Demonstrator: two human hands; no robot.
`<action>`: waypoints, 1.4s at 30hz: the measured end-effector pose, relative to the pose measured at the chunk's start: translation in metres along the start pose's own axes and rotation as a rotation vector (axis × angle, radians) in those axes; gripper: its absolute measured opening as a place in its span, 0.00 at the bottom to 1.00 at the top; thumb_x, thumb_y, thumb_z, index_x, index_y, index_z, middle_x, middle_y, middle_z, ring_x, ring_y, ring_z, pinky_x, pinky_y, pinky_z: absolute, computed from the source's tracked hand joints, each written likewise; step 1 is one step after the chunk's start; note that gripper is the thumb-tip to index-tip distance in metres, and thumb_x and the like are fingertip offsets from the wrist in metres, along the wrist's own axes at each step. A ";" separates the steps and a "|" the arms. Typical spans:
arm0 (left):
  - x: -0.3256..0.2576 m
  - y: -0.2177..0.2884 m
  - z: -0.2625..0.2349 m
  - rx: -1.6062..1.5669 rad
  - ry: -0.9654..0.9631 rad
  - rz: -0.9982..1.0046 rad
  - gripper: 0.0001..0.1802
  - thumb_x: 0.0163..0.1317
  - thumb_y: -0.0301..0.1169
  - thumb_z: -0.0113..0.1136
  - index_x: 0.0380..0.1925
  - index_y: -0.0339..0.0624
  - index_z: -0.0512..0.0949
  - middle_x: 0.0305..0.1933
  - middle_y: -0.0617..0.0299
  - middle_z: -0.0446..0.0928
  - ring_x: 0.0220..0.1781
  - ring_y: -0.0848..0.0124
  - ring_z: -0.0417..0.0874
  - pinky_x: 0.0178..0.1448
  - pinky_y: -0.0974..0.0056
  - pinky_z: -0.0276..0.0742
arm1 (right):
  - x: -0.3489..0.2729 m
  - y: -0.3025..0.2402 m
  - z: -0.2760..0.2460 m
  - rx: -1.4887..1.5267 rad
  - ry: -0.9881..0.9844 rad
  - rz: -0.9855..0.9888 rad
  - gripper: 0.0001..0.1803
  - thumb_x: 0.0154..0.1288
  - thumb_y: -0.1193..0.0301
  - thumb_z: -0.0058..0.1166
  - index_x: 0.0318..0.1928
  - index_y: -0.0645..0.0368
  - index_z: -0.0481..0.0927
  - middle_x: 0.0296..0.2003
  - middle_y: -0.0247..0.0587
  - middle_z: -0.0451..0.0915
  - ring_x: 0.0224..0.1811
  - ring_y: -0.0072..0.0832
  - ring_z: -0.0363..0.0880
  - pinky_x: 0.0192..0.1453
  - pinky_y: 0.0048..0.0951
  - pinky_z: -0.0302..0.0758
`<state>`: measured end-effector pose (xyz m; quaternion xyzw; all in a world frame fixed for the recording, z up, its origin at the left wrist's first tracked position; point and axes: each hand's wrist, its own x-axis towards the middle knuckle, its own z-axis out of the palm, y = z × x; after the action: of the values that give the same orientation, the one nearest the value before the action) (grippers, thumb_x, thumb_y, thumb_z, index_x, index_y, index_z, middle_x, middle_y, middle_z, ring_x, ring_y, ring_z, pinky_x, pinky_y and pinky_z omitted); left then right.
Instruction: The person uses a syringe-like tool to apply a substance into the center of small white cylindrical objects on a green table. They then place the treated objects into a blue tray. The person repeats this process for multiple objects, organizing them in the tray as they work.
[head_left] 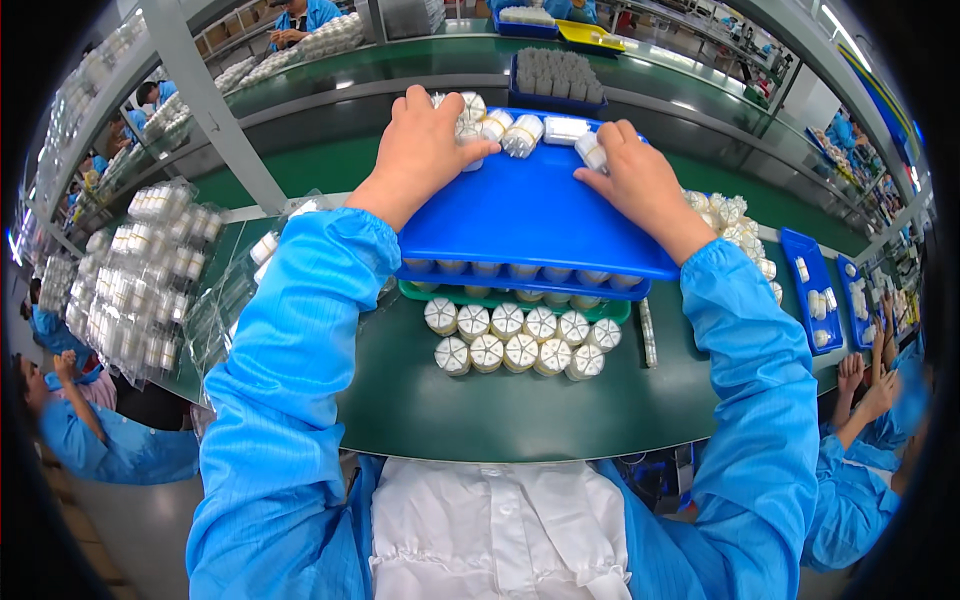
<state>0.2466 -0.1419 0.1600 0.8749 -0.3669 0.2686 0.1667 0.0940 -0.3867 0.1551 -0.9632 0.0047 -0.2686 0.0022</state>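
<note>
Right hand (640, 180): narrowed, thumb and fingertips around one short white cylinder (590, 152) at the far right of a flat, smooth blue plastic tray (530, 220).
Left hand (425, 145): fingers bent over a loose cluster of white cylinders (523, 137) by the tray's far left corner; whether I grip any, I cannot tell.
Cylinder's feel: light, I judge, fairly firm but easy to dent; its round side could roll on the slick plastic.
Where to hold: around the round side at mid-length, pressing gently, off the ends.
Under the tray: upright cylinders (525, 271) in a second blue tray (630, 291), with a green plastic tray (618, 313) below; leaning hard could unsettle this stack.
Nearest me: two rows of cream cylinders with white, star-split tops (520, 352) on the dark green table (500, 420); a slim pale rod (649, 335) lies to their right.
My left: a heap of white bundles in clear plastic (150, 280); loose film near my sleeve (290, 340) could snag.
My right: a pile of cream-white cylinders (735, 225) crowds my forearm.
Beyond: a grey metal post (215, 110) limits reach leftward.
</note>
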 end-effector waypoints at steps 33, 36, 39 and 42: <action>-0.228 -0.012 -0.079 -0.250 -0.209 -0.051 0.28 0.45 0.34 0.82 0.46 0.40 0.81 0.55 0.51 0.74 0.59 0.51 0.74 0.62 0.51 0.73 | -0.173 -0.112 -0.019 0.341 -0.110 -0.594 0.24 0.53 0.70 0.73 0.52 0.57 0.83 0.53 0.41 0.80 0.54 0.39 0.80 0.53 0.41 0.79; -0.229 -0.017 -0.057 -0.285 -0.346 0.017 0.30 0.46 0.33 0.82 0.51 0.44 0.80 0.62 0.49 0.72 0.64 0.50 0.72 0.67 0.51 0.72 | -0.170 -0.112 -0.024 0.315 -0.041 -0.602 0.23 0.52 0.71 0.72 0.51 0.58 0.83 0.53 0.42 0.81 0.54 0.40 0.80 0.52 0.41 0.79; -0.217 -0.029 -0.046 -0.478 -0.451 0.091 0.35 0.46 0.31 0.82 0.57 0.45 0.78 0.66 0.49 0.70 0.68 0.49 0.71 0.71 0.52 0.71 | -0.163 -0.112 -0.028 0.302 0.008 -0.610 0.20 0.55 0.71 0.70 0.49 0.59 0.83 0.52 0.43 0.81 0.53 0.40 0.80 0.50 0.40 0.79; -0.209 -0.034 -0.049 -0.565 -0.539 0.027 0.46 0.47 0.27 0.81 0.68 0.48 0.70 0.69 0.52 0.68 0.69 0.52 0.72 0.71 0.54 0.73 | -0.152 -0.110 -0.037 0.291 0.026 -0.605 0.19 0.54 0.73 0.70 0.48 0.60 0.84 0.52 0.43 0.81 0.53 0.41 0.81 0.50 0.40 0.80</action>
<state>0.1322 0.0202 0.0721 0.8288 -0.4685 -0.0804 0.2951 -0.0547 -0.2748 0.1088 -0.9070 -0.3198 -0.2673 0.0601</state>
